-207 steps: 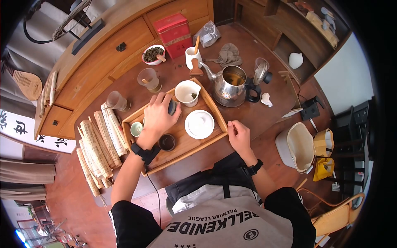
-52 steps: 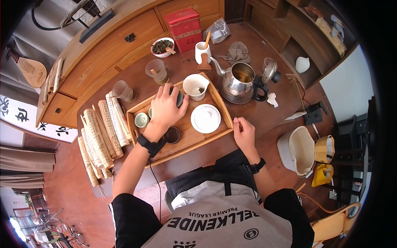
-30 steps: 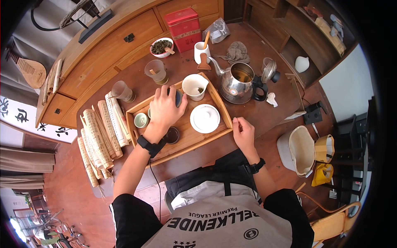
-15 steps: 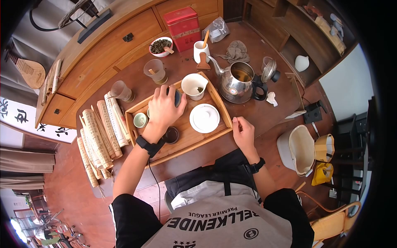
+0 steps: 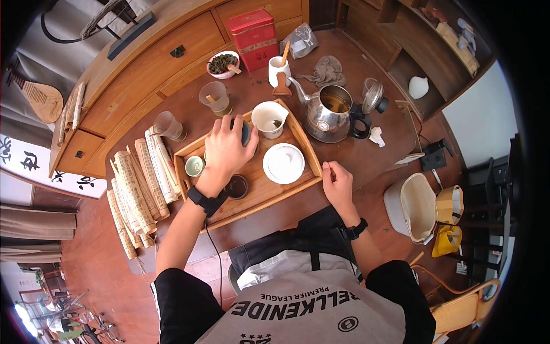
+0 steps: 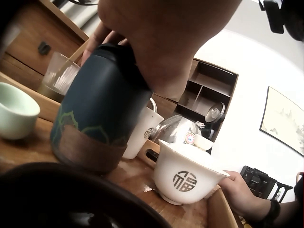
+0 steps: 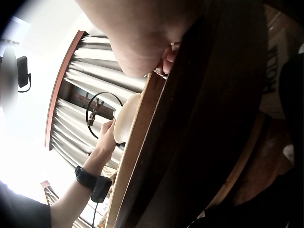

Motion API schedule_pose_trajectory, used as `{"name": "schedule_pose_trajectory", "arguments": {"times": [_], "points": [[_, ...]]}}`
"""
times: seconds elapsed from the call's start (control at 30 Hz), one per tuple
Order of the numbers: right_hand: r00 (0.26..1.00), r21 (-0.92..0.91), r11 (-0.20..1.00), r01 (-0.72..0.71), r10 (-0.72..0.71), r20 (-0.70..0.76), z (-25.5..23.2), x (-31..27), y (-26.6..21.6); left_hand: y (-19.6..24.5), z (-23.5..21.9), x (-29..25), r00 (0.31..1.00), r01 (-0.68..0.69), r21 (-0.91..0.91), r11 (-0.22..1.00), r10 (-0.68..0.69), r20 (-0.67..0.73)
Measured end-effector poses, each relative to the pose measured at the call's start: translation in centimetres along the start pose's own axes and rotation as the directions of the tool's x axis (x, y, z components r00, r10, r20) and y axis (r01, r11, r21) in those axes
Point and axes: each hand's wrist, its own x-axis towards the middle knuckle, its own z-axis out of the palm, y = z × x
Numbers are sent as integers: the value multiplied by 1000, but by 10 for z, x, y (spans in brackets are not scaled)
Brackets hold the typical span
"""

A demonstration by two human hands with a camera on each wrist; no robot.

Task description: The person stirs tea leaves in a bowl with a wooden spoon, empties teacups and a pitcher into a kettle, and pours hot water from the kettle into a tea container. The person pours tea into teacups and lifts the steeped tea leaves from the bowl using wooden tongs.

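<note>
In the head view my left hand [image 5: 228, 150] grips a dark canister from above on the wooden tray [image 5: 260, 207]. The left wrist view shows the dark blue canister [image 6: 97, 107] upright, with a brown band low on it. Right of that hand stand a white pitcher [image 5: 268, 119] and a white lidded bowl [image 5: 283, 164]. A dark cup [image 5: 236, 187] and a pale green cup [image 5: 194, 166] are nearer its wrist; another cup is mostly hidden. My right hand [image 5: 338, 182] rests at the tray's right corner with curled fingers; whether they pinch the rim is unclear.
A steel kettle [image 5: 325, 121] stands right of the tray. Beyond the tray are a glass [image 5: 216, 98], a bowl of leaves [image 5: 222, 64], a red tin [image 5: 252, 40] and a white tool holder [image 5: 279, 70]. Bamboo scrolls [image 5: 137, 189] lie at the left.
Compared with the oldest frame, the view has shifted slightly and a second green cup's edge shows beside my left hand. The left hand keeps its grip on the canister; the right stays at the corner.
</note>
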Motion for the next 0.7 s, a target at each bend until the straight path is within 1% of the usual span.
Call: {"name": "schedule_pose_trajectory", "arguments": {"times": [0.2, 0.7], "points": [[1000, -7, 1000, 12, -12, -1, 0, 0, 1, -1, 3, -2, 1000, -28, 0, 1000, 28, -8], [1000, -3, 1000, 1, -1, -3, 1, 0, 1, 0, 5, -3, 1000, -16, 22, 1000, 16, 11]]}}
